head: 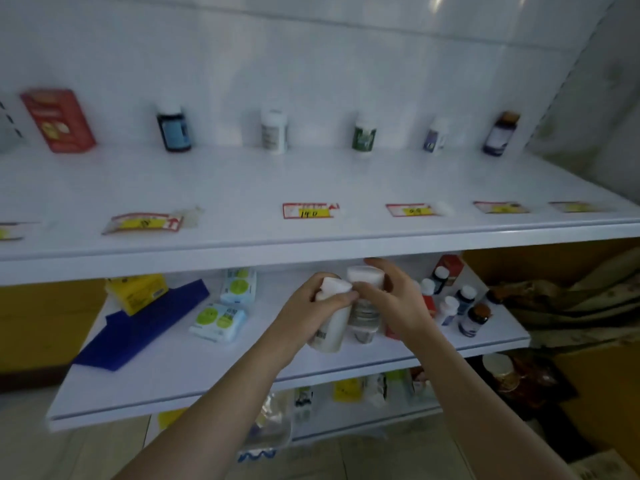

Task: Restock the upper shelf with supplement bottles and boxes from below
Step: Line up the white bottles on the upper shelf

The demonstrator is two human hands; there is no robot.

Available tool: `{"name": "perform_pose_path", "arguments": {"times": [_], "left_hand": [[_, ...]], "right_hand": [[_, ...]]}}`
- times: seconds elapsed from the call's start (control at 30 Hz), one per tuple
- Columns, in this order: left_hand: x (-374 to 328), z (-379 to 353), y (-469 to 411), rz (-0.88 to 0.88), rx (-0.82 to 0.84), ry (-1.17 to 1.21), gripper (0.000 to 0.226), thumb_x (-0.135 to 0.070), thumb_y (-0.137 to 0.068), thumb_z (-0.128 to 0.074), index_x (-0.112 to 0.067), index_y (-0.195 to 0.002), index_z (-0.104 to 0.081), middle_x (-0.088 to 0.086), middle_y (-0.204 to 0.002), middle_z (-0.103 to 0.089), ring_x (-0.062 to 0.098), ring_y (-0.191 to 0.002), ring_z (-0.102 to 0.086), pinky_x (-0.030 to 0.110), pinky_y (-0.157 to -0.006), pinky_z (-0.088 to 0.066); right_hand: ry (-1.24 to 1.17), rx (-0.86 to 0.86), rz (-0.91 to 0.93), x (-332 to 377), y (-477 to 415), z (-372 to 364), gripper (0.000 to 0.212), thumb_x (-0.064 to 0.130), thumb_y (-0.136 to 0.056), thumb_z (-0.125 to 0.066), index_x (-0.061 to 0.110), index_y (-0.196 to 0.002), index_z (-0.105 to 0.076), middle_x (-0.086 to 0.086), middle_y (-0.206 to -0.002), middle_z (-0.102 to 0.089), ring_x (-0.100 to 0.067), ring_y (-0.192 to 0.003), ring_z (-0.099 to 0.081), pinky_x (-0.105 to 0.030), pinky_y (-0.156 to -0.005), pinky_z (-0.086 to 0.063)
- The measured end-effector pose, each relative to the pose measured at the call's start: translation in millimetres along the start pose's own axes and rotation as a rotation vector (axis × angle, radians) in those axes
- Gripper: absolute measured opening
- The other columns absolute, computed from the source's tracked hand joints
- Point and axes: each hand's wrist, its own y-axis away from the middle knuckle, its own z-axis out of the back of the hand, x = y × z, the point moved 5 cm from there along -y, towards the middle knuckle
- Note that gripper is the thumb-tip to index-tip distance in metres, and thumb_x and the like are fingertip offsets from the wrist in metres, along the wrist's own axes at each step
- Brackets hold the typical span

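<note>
My left hand [311, 308] is wrapped around a white bottle [330, 329], tilted, over the middle shelf [180, 372]. My right hand [391, 299] grips a second white-capped bottle [365, 306] right beside it; the two bottles touch. Both sit just under the front lip of the upper shelf [311, 174]. On the upper shelf's back row stand a red box [57, 121], a dark bottle with blue label [173, 128], a white bottle [274, 131], a green bottle [364, 135], a small white-purple bottle [435, 135] and a dark purple bottle [500, 133].
Several small bottles [457, 303] cluster at the right of the middle shelf. Pale blue boxes [218, 322], a yellow box [136, 292] and a blue sheet [145, 323] lie at its left. Price tags [308, 210] line the upper shelf's front. Cardboard and cloth [571, 303] sit at right.
</note>
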Motion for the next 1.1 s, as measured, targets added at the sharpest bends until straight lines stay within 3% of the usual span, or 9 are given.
{"name": "perform_pose_path", "arguments": {"times": [0.1, 0.23, 0.4, 0.53, 0.63, 0.8, 0.87, 0.97, 1.1], "left_hand": [[-26, -16, 20, -0.040, 0.053, 0.022, 0.023, -0.041, -0.083, -0.066, -0.027, -0.100, -0.062, -0.003, -0.096, -0.069, 0.013, -0.087, -0.066, 0.025, -0.070, -0.049], [-75, -24, 28, -0.120, 0.111, 0.168, 0.011, -0.035, -0.083, -0.067, -0.026, -0.086, -0.062, 0.006, -0.084, -0.068, 0.023, -0.078, -0.065, 0.038, -0.073, -0.051], [-144, -18, 27, -0.228, 0.156, 0.284, 0.017, -0.035, -0.089, -0.059, -0.019, -0.088, -0.054, 0.006, -0.073, -0.066, 0.023, -0.061, -0.064, 0.033, -0.062, -0.053], [-182, -5, 20, -0.205, 0.202, 0.416, 0.028, -0.028, -0.089, -0.043, -0.011, -0.087, -0.065, 0.011, -0.080, -0.068, 0.024, -0.072, -0.062, 0.034, -0.071, -0.048], [-199, 7, 16, -0.214, 0.177, 0.369, 0.023, -0.020, -0.088, -0.043, -0.010, -0.092, -0.063, 0.011, -0.083, -0.068, 0.023, -0.074, -0.064, 0.033, -0.072, -0.048], [-214, 20, 11, -0.319, 0.152, 0.340, 0.013, -0.026, -0.090, -0.058, -0.016, -0.097, -0.057, 0.002, -0.078, -0.067, 0.023, -0.079, -0.066, 0.037, -0.072, -0.054], [-215, 27, 7, -0.358, 0.108, 0.346, 0.020, -0.026, -0.086, -0.063, -0.017, -0.101, -0.053, 0.001, -0.082, -0.069, 0.025, -0.081, -0.066, 0.040, -0.073, -0.055], [-213, 38, 3, -0.367, 0.074, 0.364, 0.029, -0.025, -0.082, -0.066, -0.017, -0.103, -0.047, 0.001, -0.077, -0.070, 0.021, -0.066, -0.067, 0.031, -0.060, -0.057], [-206, 51, -3, -0.306, 0.064, 0.349, 0.023, -0.031, -0.085, -0.063, -0.019, -0.099, -0.052, 0.011, -0.095, -0.067, 0.019, -0.071, -0.066, 0.029, -0.065, -0.056]], "right_hand": [[-0.126, -0.056, 0.038, 25, 26, 27, 0.026, 0.028, -0.080, -0.070, 0.015, -0.102, -0.064, -0.005, -0.088, -0.066, -0.020, -0.082, -0.063, -0.024, -0.064, -0.048], [-0.315, -0.069, 0.100, 69, 35, 54, 0.019, 0.031, -0.073, -0.065, 0.013, -0.078, -0.062, -0.018, -0.081, -0.061, -0.026, -0.076, -0.059, -0.039, -0.072, -0.047], [-0.772, 0.006, 0.068, 124, 26, 69, 0.021, 0.024, -0.090, -0.050, 0.008, -0.093, -0.063, -0.013, -0.087, -0.070, -0.027, -0.078, -0.066, -0.041, -0.077, -0.053], [-0.958, 0.063, 0.124, 159, 18, 73, 0.031, 0.027, -0.086, -0.048, 0.004, -0.102, -0.062, -0.017, -0.092, -0.066, -0.029, -0.073, -0.063, -0.037, -0.068, -0.048], [-0.932, 0.101, 0.144, 177, 10, 73, 0.037, 0.040, -0.075, -0.060, 0.009, -0.095, -0.064, -0.011, -0.084, -0.067, -0.021, -0.067, -0.062, -0.032, -0.062, -0.049], [-0.798, 0.115, 0.194, 188, -5, 69, 0.041, 0.046, -0.073, -0.061, 0.013, -0.098, -0.057, -0.009, -0.080, -0.067, -0.021, -0.070, -0.064, -0.031, -0.065, -0.054], [-0.782, 0.111, 0.195, 188, -10, 67, 0.049, 0.049, -0.073, -0.058, 0.011, -0.105, -0.060, -0.012, -0.090, -0.069, -0.024, -0.079, -0.066, -0.034, -0.073, -0.055], [-0.824, 0.145, 0.167, 185, -16, 60, 0.055, 0.048, -0.082, -0.052, 0.009, -0.120, -0.059, -0.015, -0.108, -0.069, -0.028, -0.097, -0.066, -0.040, -0.080, -0.054], [-0.894, 0.192, 0.157, 185, -22, 53, 0.044, 0.042, -0.094, -0.039, 0.010, -0.113, -0.061, -0.012, -0.097, -0.068, -0.023, -0.076, -0.066, -0.035, -0.069, -0.055]]}}
